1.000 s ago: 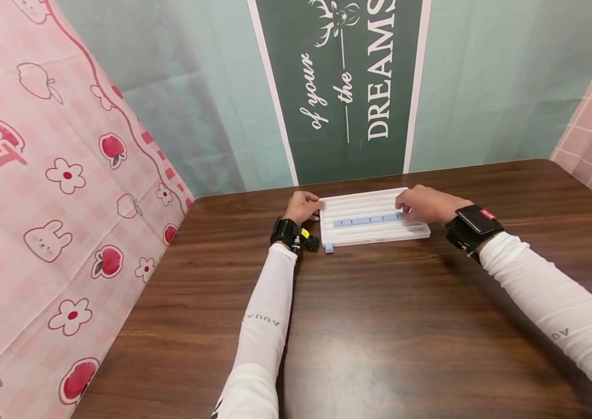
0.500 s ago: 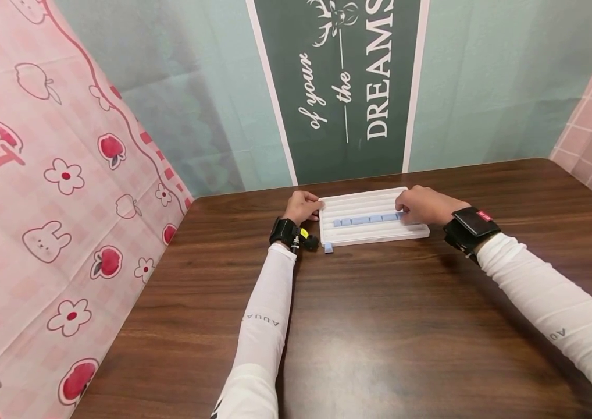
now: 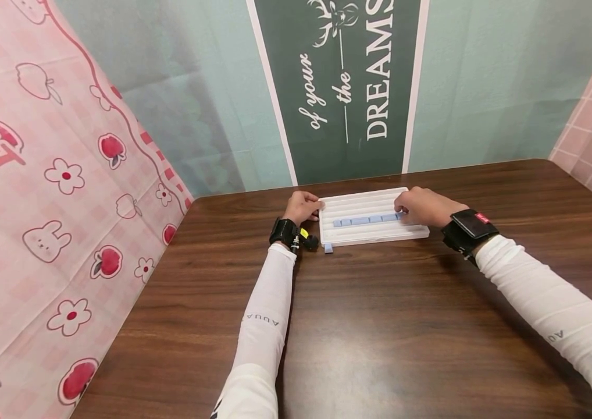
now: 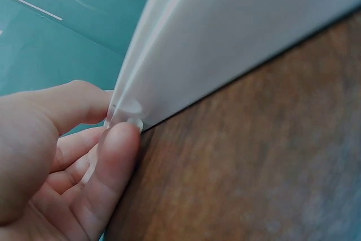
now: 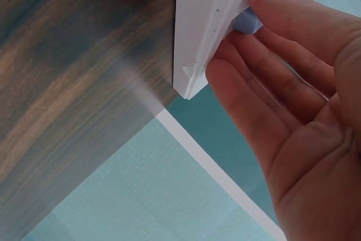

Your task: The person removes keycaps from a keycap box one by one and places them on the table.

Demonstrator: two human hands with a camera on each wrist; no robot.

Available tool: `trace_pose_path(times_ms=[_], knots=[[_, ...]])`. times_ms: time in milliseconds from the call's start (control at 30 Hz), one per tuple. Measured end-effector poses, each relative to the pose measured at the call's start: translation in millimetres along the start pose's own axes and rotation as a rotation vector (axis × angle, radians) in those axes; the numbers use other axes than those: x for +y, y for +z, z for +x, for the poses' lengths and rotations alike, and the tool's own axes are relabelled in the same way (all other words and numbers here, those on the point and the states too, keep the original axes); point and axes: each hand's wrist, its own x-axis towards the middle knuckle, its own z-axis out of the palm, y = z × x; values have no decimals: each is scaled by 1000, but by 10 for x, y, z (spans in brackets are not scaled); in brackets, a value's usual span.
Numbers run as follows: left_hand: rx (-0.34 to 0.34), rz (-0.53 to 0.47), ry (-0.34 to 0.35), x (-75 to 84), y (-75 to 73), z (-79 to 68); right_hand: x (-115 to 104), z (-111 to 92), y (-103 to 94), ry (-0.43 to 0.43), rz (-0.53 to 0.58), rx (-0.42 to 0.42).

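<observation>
As I follow this from my remote station, both of the person's hands are on a white ridged tray (image 3: 361, 205), which lies flat near the far edge of the brown wood-grain tabletop (image 3: 369, 326). The left hand (image 3: 302, 208) is at the tray's left side, its fingers closed to a pinch; in the left wrist view I see the thumb pressed to the outer wall beside a corner, the index finger opposite it.

On the tray, light blue keycaps (image 3: 360, 221) stand end to end in a single row along one of the grooves, roughly midway between the near and far rims. At the right end of that row, the right hand (image 3: 427, 205) reaches over the tray with its fingers curled — thumb and fingers nearly together around the end keycap (image 5: 248, 22), only part of which I can see between them.

One loose keycap (image 3: 328, 248) sits on the tabletop by the tray's near left corner; whether it touches the wall I cannot tell. Just left of it is a small black device (image 3: 310, 240) with a yellow patch, close to the left wristband (image 3: 284, 231). White sleeves (image 3: 267, 314) cover both forearms.

Behind the tabletop hangs a pale teal backdrop with a dark green panel (image 3: 348, 157) lettered "of your the DREAMS" — pink cloth (image 3: 66, 233) printed with apples, flowers and rabbits covers the left side.
</observation>
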Motion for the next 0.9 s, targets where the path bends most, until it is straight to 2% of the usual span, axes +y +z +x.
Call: trace_pose_path(times_ms=[200, 400, 900], knots=[[15, -5, 20, 17, 23, -33, 20, 0, 5, 7, -9, -4], [2, -14, 37, 16, 6, -43, 22, 1, 17, -13, -16, 21], [-2, -32, 24, 20, 2, -38, -15, -3, 22, -6, -41, 28]])
